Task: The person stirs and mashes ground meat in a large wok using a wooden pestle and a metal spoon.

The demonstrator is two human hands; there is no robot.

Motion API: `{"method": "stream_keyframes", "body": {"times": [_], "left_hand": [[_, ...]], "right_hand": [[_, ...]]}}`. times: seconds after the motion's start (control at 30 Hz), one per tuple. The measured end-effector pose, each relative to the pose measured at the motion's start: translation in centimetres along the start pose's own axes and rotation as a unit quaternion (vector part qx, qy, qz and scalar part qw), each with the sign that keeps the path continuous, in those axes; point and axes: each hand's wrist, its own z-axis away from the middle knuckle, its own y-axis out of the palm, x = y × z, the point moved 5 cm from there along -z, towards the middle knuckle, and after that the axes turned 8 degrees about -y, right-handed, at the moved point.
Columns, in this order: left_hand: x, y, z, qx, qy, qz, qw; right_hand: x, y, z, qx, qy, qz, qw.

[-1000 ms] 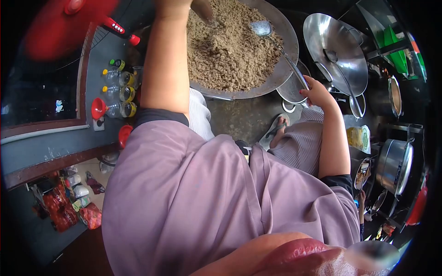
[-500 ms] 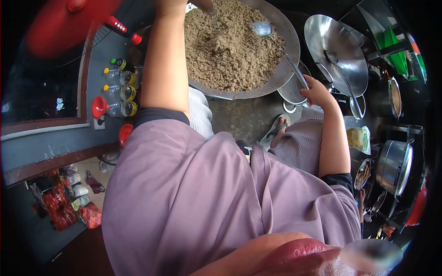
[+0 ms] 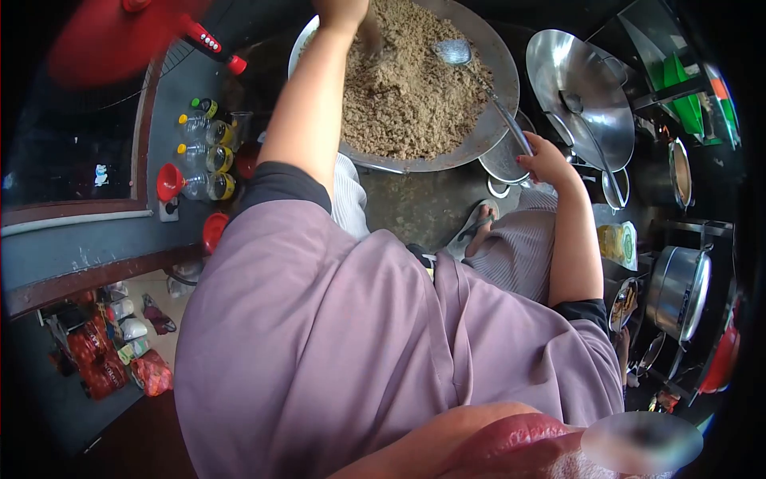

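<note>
A large wide wok (image 3: 499,72) holds a heap of brown, crumbly cooked food (image 3: 407,96). My right hand (image 3: 549,158) is wrapped around the handle end of a metal spatula (image 3: 495,97), whose flat blade lies on the food at the far right. Over the upper left of the heap is my left hand (image 3: 343,11), partly cut off by the top edge. Its fingers look closed around a brown, motion-blurred thing that reaches down to the food. What that thing is, I cannot make out.
An empty metal wok (image 3: 586,96) with a ladle (image 3: 586,120) stands at the right, near a lidded steel pot (image 3: 678,291). Several bottles (image 3: 209,160) line the left wall below a red fan (image 3: 120,40). A sandalled foot (image 3: 479,222) is on the floor.
My left hand has moved right across the wok, uncovering its left rim; the brown blurred thing has shifted right and down over the food. My right hand and the spatula have hardly moved.
</note>
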Motion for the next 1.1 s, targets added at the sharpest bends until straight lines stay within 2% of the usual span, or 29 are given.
{"method": "stream_keyframes", "body": {"times": [0.03, 0.07, 0.13, 0.23, 0.27, 0.33, 0.4, 0.43, 0.47, 0.5, 0.53, 0.63, 0.67, 0.73, 0.8, 0.87, 0.93, 0.97, 1.1], "left_hand": [[2.9, 0.5, 1.0, -0.034, 0.003, 0.025, 0.999], [2.8, 0.8, 1.1, -0.056, -0.009, 0.036, 0.998], [0.0, 0.9, 0.9, -0.004, -0.023, 0.055, 0.998], [-10.2, -1.9, 0.3, -0.068, 0.035, 0.079, 0.994], [-12.7, -2.5, -0.3, -0.025, 0.106, 0.180, 0.978], [-13.6, -2.6, 0.1, -0.013, 0.087, 0.265, 0.960], [-7.9, -1.2, 0.2, 0.000, 0.009, 0.129, 0.992], [-2.7, 0.1, 0.2, 0.053, -0.007, 0.073, 0.996], [-0.5, 0.4, 1.7, 0.082, -0.011, 0.119, 0.989], [2.0, 1.2, 1.2, 0.105, -0.069, 0.117, 0.985], [0.6, 1.0, 1.5, 0.129, -0.128, 0.114, 0.977], [-6.2, -0.4, 1.3, 0.083, 0.028, 0.144, 0.986], [-9.8, -1.1, 0.9, 0.122, 0.049, 0.215, 0.968], [-14.3, -2.2, 0.8, 0.125, 0.055, 0.297, 0.945], [-10.8, -1.4, 0.6, 0.148, 0.002, 0.222, 0.964], [-3.2, 0.7, 1.5, 0.143, -0.061, 0.130, 0.979], [6.0, 3.2, 2.5, 0.109, -0.029, 0.089, 0.990], [1.7, 2.3, 2.9, 0.141, -0.152, 0.155, 0.966], [-9.8, 0.5, 1.6, 0.129, -0.005, 0.195, 0.972]], "right_hand": [[0.6, 0.1, 0.3, 0.004, -0.001, 0.005, 1.000], [0.7, 0.2, 0.4, -0.003, 0.009, 0.006, 1.000], [0.3, 0.3, 0.3, 0.003, 0.005, -0.025, 1.000], [0.0, 0.1, 0.4, -0.009, 0.011, -0.017, 1.000], [0.4, 0.1, 0.5, 0.002, 0.003, -0.016, 1.000], [0.3, 0.0, 0.5, -0.004, 0.011, -0.013, 1.000], [0.4, 0.2, 0.3, 0.000, 0.006, -0.005, 1.000], [0.5, 0.2, 0.3, 0.000, 0.004, 0.001, 1.000], [0.4, 0.3, 0.2, 0.003, 0.001, 0.002, 1.000], [0.3, 0.4, 0.1, -0.005, -0.001, -0.003, 1.000], [0.3, 0.5, 0.2, -0.011, -0.002, -0.010, 1.000], [0.7, 0.0, 0.4, -0.007, 0.001, 0.002, 1.000], [0.4, 0.0, 0.3, -0.002, 0.002, 0.009, 1.000], [0.5, 0.1, 0.3, -0.002, -0.002, -0.015, 1.000], [0.8, 0.2, 0.2, 0.008, -0.005, -0.011, 1.000], [1.2, 0.5, 0.1, 0.008, -0.008, -0.005, 1.000], [1.5, 0.7, -0.3, 0.007, -0.007, 0.003, 1.000], [1.4, 0.7, -0.6, 0.002, -0.005, -0.006, 1.000], [1.1, 0.7, -0.5, 0.007, -0.011, -0.001, 1.000]]}}
